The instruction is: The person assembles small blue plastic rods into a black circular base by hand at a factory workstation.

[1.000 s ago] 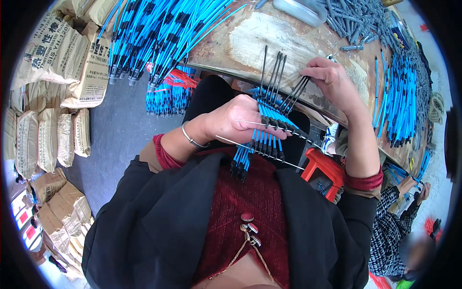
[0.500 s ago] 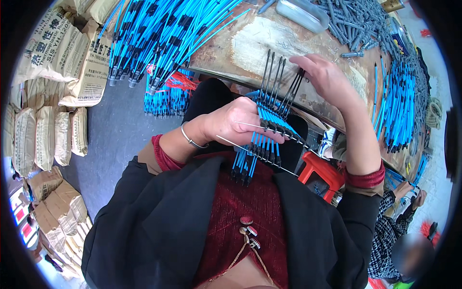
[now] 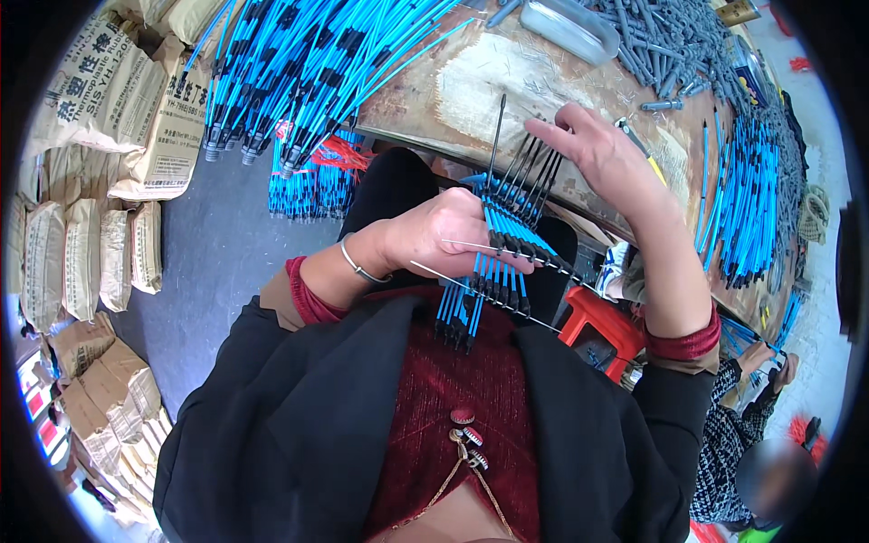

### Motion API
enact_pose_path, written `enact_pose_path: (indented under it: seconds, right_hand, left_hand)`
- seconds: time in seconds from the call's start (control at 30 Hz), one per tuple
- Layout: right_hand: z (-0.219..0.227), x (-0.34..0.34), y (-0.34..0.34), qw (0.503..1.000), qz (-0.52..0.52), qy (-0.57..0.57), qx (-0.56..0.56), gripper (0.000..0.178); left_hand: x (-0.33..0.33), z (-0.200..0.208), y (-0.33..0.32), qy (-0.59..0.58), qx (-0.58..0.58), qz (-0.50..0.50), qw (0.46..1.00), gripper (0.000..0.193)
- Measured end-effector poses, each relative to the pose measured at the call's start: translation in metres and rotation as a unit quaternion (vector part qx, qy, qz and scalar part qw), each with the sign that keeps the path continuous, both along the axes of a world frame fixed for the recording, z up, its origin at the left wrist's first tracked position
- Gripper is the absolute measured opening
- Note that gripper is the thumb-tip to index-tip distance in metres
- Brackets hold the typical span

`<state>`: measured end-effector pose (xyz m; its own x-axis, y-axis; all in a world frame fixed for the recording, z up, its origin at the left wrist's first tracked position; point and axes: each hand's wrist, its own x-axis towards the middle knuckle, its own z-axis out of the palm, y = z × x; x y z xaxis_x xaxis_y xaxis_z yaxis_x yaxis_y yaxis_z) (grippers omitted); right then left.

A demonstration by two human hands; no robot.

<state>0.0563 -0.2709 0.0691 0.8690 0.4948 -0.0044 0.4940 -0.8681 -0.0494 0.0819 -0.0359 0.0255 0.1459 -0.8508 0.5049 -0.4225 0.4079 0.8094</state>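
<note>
Stacked brown paper sacks (image 3: pixel 86 258) line the left side of a grey floor (image 3: pixel 217 217), while a worn wooden worktop (image 3: pixel 407 109) curves across the top and right of the view. At its left end lies a wide spread of blue rods (image 3: pixel 290 63) with black fittings; farther right are a clear plastic tray (image 3: pixel 568 31), a heap of grey plugs (image 3: pixel 670 45) and a second pile of blue rods (image 3: pixel 751 204). Above the person's lap, the left hand (image 3: pixel 444 231) has its grip curled closed on a fanned bundle of black-tipped blue rods (image 3: pixel 511 226), whose black upper ends point toward the worktop. Two thin metal rods (image 3: pixel 430 270) run crosswise at the bundle. The right hand (image 3: pixel 593 149) bends over those upper ends, its fingers partly curled; whether its grip pinches any cannot be told. A yellow-handled tool (image 3: pixel 640 143) lies beside the right wrist, and a red plastic stool (image 3: pixel 602 324) stands near the right forearm.
</note>
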Motion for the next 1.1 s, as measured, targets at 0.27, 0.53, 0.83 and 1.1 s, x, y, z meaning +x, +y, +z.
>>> enact_pose_path:
  seconds: [0.27,0.53,0.83,1.1]
  right_hand:
    - [0.0,-0.004,0.005,1.0,0.001,-0.016,0.005,0.038]
    - [0.003,-0.009,0.002,0.999,-0.039,-0.023,0.009,0.029]
    - [0.005,-0.009,-0.001,0.999,-0.024,0.027,0.001,0.029]
    - [0.003,-0.009,-0.005,0.999,-0.022,0.014,0.028,0.027]
  left_hand:
    - [-0.003,-0.004,0.001,-0.029,-0.023,0.021,0.999,0.018]
    - [-0.003,0.002,0.002,0.024,-0.001,0.018,1.0,0.018]
    - [-0.004,-0.008,-0.001,-0.028,-0.017,0.047,0.998,0.019]
    - [-0.002,-0.003,-0.001,-0.008,-0.019,0.038,0.999,0.019]
